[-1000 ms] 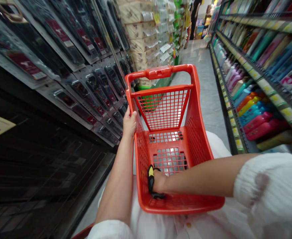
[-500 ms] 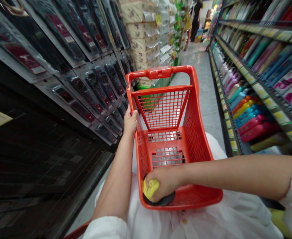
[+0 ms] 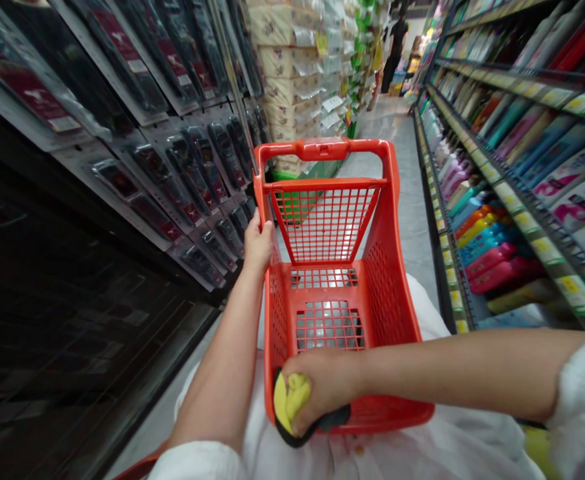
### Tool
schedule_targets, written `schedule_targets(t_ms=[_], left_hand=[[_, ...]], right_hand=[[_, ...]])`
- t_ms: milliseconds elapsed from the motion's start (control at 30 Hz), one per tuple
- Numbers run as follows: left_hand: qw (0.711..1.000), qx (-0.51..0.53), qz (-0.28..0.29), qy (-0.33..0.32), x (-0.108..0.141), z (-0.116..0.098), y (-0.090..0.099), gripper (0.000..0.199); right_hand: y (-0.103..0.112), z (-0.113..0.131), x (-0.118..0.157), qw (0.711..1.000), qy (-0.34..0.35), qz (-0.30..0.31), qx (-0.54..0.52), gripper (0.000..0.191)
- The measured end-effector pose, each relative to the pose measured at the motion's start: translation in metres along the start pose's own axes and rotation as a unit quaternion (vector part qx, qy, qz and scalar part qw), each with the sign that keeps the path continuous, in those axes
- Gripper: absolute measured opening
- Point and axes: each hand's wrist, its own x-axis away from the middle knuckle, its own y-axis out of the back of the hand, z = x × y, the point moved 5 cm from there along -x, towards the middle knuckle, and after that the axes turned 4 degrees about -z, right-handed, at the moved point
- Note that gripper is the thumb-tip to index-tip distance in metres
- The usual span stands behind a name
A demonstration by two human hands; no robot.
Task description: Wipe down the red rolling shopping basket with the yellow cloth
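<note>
A red plastic shopping basket [image 3: 395, 287] with grid openings and a raised handle stands in front of my body. My left hand [image 3: 258, 245] grips its left side edge near the handle, thumb on top. My right hand [image 3: 317, 387] is closed on a yellow and black cloth [image 3: 285, 403] at the near left corner of the basket. The cloth lies over the rim there, and a dark part of it shows beneath my wrist. No goods are visible inside the basket.
Packaged items hang on a rack [image 3: 172, 153] close at the left. Stacked tissue packs [image 3: 287, 87] stand ahead. Shelves of colourful bottles [image 3: 497, 260] line the right side. A person in dark clothes [image 3: 396, 50] is far down the grey aisle [image 3: 387, 133].
My right hand has moved a little left and nearer to me with the cloth, from inside the corner onto the rim. My left hand still holds the basket's side. The view has shifted slightly.
</note>
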Motion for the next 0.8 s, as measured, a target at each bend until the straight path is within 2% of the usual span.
schedule_targets(t_ms=[67,167,233,300,333,367,433,500,567,700,800], left_hand=[[1.0,-0.004,0.003,-0.006,0.001,-0.002,0.0,0.056],[1.0,0.0,0.006,-0.011,0.002,-0.004,0.0,0.057],[1.0,0.001,0.006,-0.011,0.003,-0.005,0.0,0.056],[1.0,-0.002,0.001,-0.009,0.003,-0.005,0.0,0.054],[1.0,-0.004,-0.002,-0.008,0.003,-0.005,0.0,0.053],[1.0,-0.004,-0.005,-0.006,0.003,-0.005,0.0,0.052],[1.0,-0.003,-0.009,-0.002,0.003,-0.005,-0.001,0.053],[1.0,0.0,-0.008,0.002,0.004,-0.004,-0.001,0.054],[1.0,0.001,-0.009,0.003,0.005,-0.004,0.0,0.055],[1.0,0.006,-0.013,-0.001,0.005,-0.005,0.001,0.056],[1.0,0.008,-0.018,0.007,0.005,-0.003,0.001,0.057]], right_hand=[[-0.008,-0.005,-0.001,0.998,0.014,0.042,-0.048,0.047],[-0.007,-0.031,0.01,0.982,0.004,0.166,-0.089,0.043],[0.0,-0.052,0.014,0.964,-0.03,0.258,-0.053,0.038],[0.007,-0.066,0.003,0.945,-0.052,0.317,0.052,0.032],[0.01,-0.069,-0.008,0.939,-0.057,0.318,0.121,0.03],[0.012,-0.069,-0.023,0.937,-0.058,0.289,0.185,0.027],[0.013,-0.062,-0.056,0.948,-0.06,0.17,0.262,0.028],[0.005,-0.055,-0.079,0.957,-0.068,0.05,0.277,0.039],[-0.011,-0.052,-0.089,0.96,-0.07,-0.004,0.271,0.051],[-0.042,-0.054,-0.088,0.958,0.004,0.063,0.279,0.048],[-0.046,-0.055,-0.08,0.953,0.065,0.097,0.279,0.044]])
